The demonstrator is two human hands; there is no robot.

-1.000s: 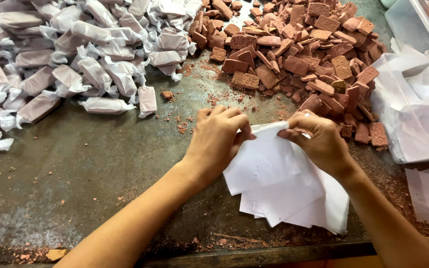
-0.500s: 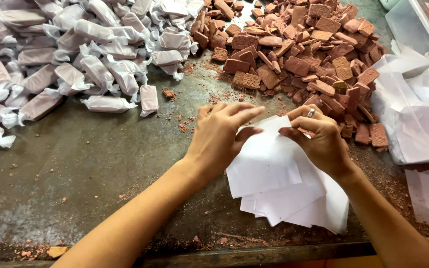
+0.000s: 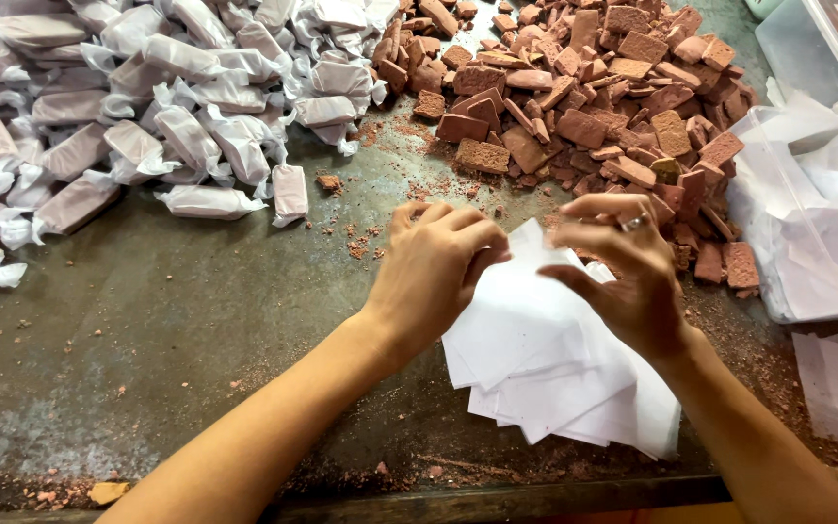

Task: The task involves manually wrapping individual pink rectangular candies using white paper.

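Note:
A loose stack of thin white paper sheets lies on the dark metal table near its front edge. My left hand pinches the top sheet at its upper left edge. My right hand, with a ring on one finger, hovers over the stack's upper right with fingers curled and thumb under the sheet's edge. Just beyond the hands lies a big heap of reddish-brown rough blocks.
A pile of blocks wrapped in white paper fills the far left. Clear plastic bags with more paper and a plastic tub sit at the right. Brown crumbs dot the worn tabletop.
Both hands have shifted slightly toward the stack's upper edge, and the top sheet has been lifted and separated from the stack between them.

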